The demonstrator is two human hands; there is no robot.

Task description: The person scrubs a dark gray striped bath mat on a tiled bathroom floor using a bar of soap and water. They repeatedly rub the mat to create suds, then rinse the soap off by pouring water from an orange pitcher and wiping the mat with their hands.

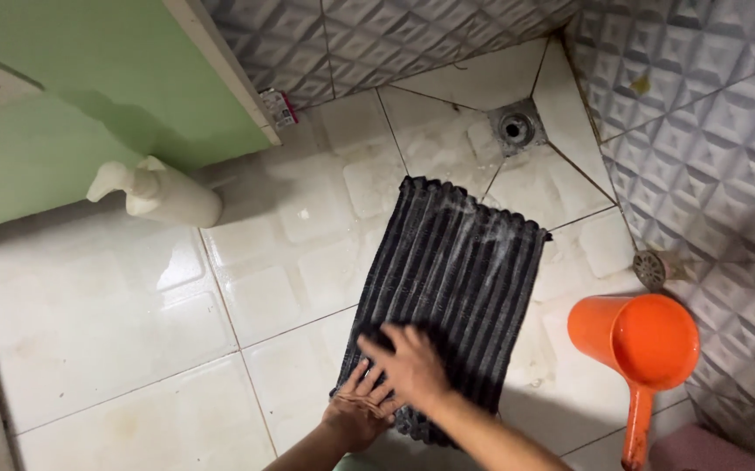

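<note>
A dark grey ribbed mat (460,262) lies flat on the wet white tiled floor (107,323), with soapy foam across its far end. Both my hands rest on its near end. My right hand (409,364) lies palm down on the mat with its fingers spread, reaching in from the lower right. My left hand (362,410) sits just below it at the mat's near left corner, fingers apart, partly under the right hand. Neither hand grips anything.
An orange plastic dipper (648,342) with a long handle stands to the right of the mat. A white pump bottle (161,196) lies on its side by a green door (89,105). A floor drain (517,129) sits in the far corner, and patterned grey wall tiles (717,157) rise on the right.
</note>
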